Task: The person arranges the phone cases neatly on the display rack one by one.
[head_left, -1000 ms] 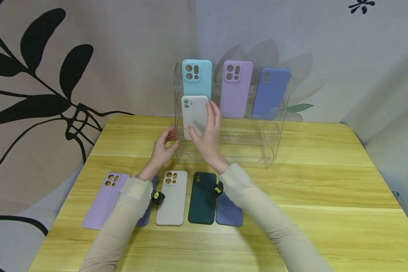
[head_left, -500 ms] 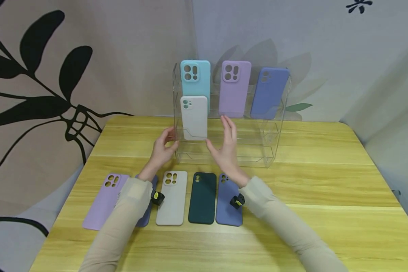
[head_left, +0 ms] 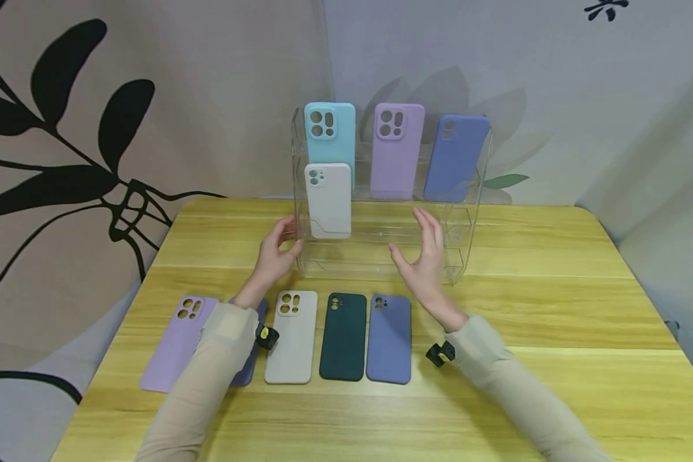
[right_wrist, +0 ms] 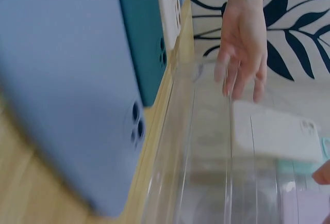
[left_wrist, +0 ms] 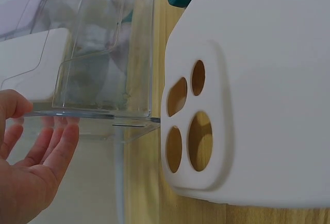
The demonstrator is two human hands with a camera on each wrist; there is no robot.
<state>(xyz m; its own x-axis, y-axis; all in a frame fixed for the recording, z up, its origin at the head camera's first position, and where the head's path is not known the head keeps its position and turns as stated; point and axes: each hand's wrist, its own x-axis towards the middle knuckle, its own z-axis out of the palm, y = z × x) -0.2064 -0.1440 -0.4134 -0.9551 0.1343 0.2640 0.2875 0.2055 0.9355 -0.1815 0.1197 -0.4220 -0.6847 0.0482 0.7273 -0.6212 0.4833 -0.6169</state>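
My left hand [head_left: 274,256] rests against the left side panel of a clear acrylic display rack [head_left: 469,240]. In the left wrist view its fingertips touch the outside of that panel, and the thumb lies by the panel's edge. My right hand [head_left: 427,273] is held in front of the rack's right half, thumb apart from the fingers, holding nothing. Inside the rack, a white phone case [head_left: 328,202] stands at the left of the middle tier. Behind it on the top tier are a light blue phone case [head_left: 331,147], a lilac phone case [head_left: 396,160] and a blue-violet phone case [head_left: 456,160].
A row of cases lies along the wooden table [head_left: 525,398]: a lilac case [head_left: 173,350], a blue one [head_left: 245,372] partly under my left forearm, a white one [head_left: 293,346], a dark green one [head_left: 343,340] and a blue-violet one [head_left: 389,343]. Behind the rack rises a patterned wall.
My right hand has let go of the white phone case in the rack and moved right, away from it. The case stays standing. My left hand has kept its place at the rack's side.
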